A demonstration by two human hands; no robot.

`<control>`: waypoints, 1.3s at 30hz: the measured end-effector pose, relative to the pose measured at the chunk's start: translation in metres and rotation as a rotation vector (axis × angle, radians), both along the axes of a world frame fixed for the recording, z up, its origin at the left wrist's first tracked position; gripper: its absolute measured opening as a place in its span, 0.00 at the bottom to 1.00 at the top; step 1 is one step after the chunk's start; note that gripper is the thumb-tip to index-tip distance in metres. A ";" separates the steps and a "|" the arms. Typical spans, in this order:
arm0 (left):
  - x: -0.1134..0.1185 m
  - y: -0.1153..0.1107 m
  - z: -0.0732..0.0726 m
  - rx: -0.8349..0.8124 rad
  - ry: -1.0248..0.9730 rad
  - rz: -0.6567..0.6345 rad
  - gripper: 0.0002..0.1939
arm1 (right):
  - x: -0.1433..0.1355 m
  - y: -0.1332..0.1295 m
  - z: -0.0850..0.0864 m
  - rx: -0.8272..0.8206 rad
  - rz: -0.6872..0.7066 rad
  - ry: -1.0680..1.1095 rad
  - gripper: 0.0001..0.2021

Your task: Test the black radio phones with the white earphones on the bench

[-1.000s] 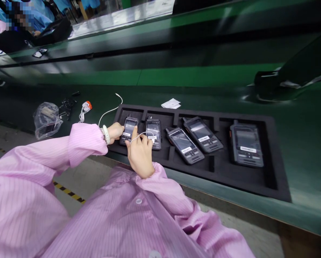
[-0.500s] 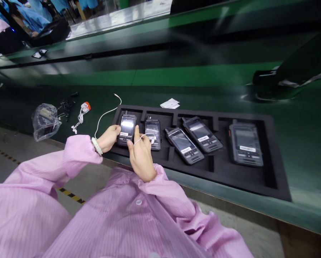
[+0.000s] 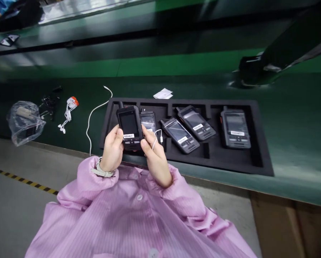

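wears a pink striped smock (image 3: 133,222) and, on the left wrist, a pale band (image 3: 103,171). holds a black handheld (image 3: 129,123) in both hands in front of the body, near the left end of a foam tray (image 3: 230,169), with a dark screen and a white label in view. with the left hand (image 3: 112,150), clamps the lower left edge, thumb-side forward; cannot tell how the fingers behind lie. with the right hand (image 3: 158,157), grips the right edge between thumb and forefinger, also carrying a looped white cord (image 3: 154,141). partly covers a second handheld (image 3: 149,121), just beyond. in the tray, to the right, has two tilted handhelds (image 3: 179,135) side by side, then an upright-set handheld (image 3: 235,129) in the end compartment. on the green bench (image 3: 289,143), leftward, has a clear plastic bag (image 3: 26,123), white earphones (image 3: 68,113) with an orange piece (image 3: 74,100), black cords (image 3: 50,104) and a white cable (image 3: 95,109). behind the tray, shows folded paper (image 3: 163,94); farther off, at right, a black post (image 3: 257,68).
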State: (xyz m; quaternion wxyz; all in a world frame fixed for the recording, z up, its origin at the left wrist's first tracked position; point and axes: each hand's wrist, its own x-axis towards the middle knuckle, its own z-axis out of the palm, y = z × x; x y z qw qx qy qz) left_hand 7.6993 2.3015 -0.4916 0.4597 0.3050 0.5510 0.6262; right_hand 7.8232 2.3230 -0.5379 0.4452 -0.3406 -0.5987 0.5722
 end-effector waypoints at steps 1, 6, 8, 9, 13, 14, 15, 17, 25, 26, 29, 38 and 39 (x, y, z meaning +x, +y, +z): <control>0.001 0.000 -0.001 0.004 -0.010 -0.011 0.16 | 0.002 0.000 0.000 0.018 -0.019 -0.003 0.28; 0.002 0.001 -0.010 -0.019 -0.052 -0.070 0.19 | 0.005 -0.001 -0.008 0.053 -0.073 -0.057 0.28; 0.003 0.001 -0.017 -0.022 -0.025 -0.066 0.20 | 0.005 -0.001 -0.012 0.060 -0.074 -0.083 0.28; 0.003 0.001 -0.020 -0.020 -0.007 -0.056 0.21 | 0.005 -0.001 -0.015 0.056 -0.066 -0.086 0.28; 0.003 -0.001 -0.031 -0.003 0.003 -0.024 0.21 | 0.004 0.000 -0.020 -0.050 0.008 -0.115 0.30; 0.003 -0.001 -0.033 0.007 -0.020 -0.018 0.20 | 0.003 0.000 -0.021 -0.068 0.010 -0.144 0.29; 0.003 -0.001 -0.035 0.019 -0.049 -0.010 0.19 | 0.002 0.000 -0.021 -0.070 -0.003 -0.170 0.28; 0.002 -0.001 -0.039 0.049 -0.104 0.010 0.19 | -0.001 0.000 -0.021 -0.030 -0.052 -0.171 0.27; 0.000 -0.003 -0.049 0.140 -0.164 0.021 0.21 | -0.008 0.003 -0.022 -0.008 -0.110 -0.074 0.24; -0.001 -0.003 -0.049 0.137 -0.167 0.018 0.21 | -0.007 0.004 -0.023 -0.006 -0.102 -0.081 0.24; -0.002 -0.004 -0.049 0.130 -0.160 0.012 0.22 | -0.002 0.006 -0.022 0.003 -0.047 -0.110 0.24; -0.005 -0.008 -0.050 0.124 -0.158 0.025 0.20 | 0.018 0.002 0.001 0.231 -0.152 -0.217 0.19; -0.005 -0.008 -0.050 0.120 -0.159 0.020 0.20 | 0.020 0.003 0.000 0.296 -0.181 -0.209 0.19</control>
